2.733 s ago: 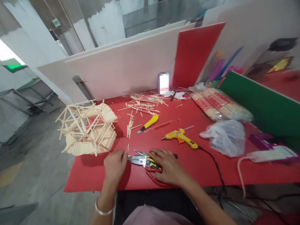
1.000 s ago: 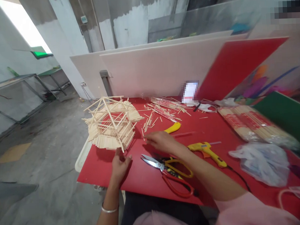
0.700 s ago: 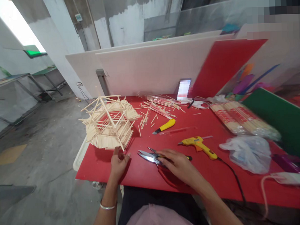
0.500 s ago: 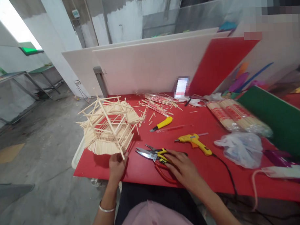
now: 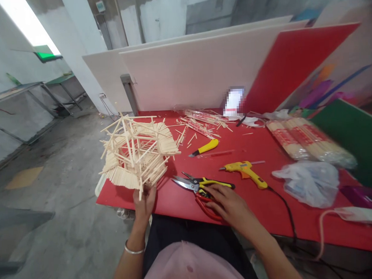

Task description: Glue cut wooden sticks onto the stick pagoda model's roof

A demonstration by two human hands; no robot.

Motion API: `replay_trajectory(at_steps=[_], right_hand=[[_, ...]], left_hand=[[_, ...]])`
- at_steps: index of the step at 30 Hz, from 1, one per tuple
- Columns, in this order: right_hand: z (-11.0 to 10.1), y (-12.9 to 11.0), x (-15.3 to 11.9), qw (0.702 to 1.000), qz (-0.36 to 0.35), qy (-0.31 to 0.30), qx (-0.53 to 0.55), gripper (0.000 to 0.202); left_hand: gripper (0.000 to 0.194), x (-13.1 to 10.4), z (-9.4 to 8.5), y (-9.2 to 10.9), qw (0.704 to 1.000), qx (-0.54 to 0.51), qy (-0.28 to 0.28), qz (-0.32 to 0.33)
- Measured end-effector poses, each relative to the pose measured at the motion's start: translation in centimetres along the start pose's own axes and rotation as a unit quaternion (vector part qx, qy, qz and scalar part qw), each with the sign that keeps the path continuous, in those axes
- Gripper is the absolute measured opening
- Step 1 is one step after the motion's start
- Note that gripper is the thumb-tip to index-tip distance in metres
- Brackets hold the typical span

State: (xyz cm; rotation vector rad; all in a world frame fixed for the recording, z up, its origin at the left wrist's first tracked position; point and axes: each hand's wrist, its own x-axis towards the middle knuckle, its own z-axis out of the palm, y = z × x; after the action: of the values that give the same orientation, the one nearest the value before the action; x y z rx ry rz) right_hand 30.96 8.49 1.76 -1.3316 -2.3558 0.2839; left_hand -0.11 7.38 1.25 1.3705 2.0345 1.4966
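Observation:
My left hand [image 5: 144,201] grips the near lower edge of a wooden stick model [image 5: 150,165], whose open frame of sticks stands above a fanned skirt of sticks. At the table's front, my right hand [image 5: 226,201] rests with fingers spread over the red-handled scissors [image 5: 186,183] and the yellow-and-black pliers [image 5: 219,182]. Its fingertips touch the handles. Behind lies a yellow utility knife [image 5: 204,147], its blade toward the left. To the right of the knife, a yellow glue gun [image 5: 246,172] lies on its side with its cord trailing off the front edge.
Loose sticks [image 5: 190,140] are scattered at the back of the red table [image 5: 173,209]. Bundled sticks [image 5: 308,141], a plastic bag [image 5: 309,182] and a green board [image 5: 353,137] are on the right. A phone [image 5: 234,102] leans against white boards [image 5: 186,74].
The stick model has turned slightly in my left hand. My right hand has shifted a little over the tool handles. The whole view has moved somewhat.

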Motion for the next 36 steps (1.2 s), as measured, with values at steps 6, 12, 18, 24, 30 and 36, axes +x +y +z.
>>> replay_trajectory(at_steps=[6,12,18,24,30,36], right_hand=[[0.1,-0.7,0.0,1.0,0.016,0.003,-0.021,0.041],[0.0,-2.2,1.1,0.997,0.047,-0.025,-0.064,0.052],[-0.4,-3.0,1.4,0.991,0.093,-0.051,-0.086,0.056],[0.1,-2.7,0.6,0.992,0.097,-0.027,-0.07,0.054],[-0.8,-2.9,-0.2,0.99,0.136,0.0,-0.027,0.048],[-3.7,-3.9,4.1,0.977,0.201,-0.057,-0.048,0.045]], left_hand=[[0.037,-0.1,-0.1,1.0,0.998,-0.049,0.005,-0.029],[0.043,0.3,-0.6,0.9,0.998,-0.045,-0.016,-0.05],[0.045,0.3,-0.7,1.1,0.997,-0.024,-0.028,-0.062],[0.039,0.6,-1.0,0.6,0.998,-0.009,-0.011,-0.057],[0.04,0.3,-1.6,-0.9,0.997,-0.044,-0.029,-0.054],[0.036,-1.8,-2.7,-1.8,0.992,-0.068,0.088,-0.055]])
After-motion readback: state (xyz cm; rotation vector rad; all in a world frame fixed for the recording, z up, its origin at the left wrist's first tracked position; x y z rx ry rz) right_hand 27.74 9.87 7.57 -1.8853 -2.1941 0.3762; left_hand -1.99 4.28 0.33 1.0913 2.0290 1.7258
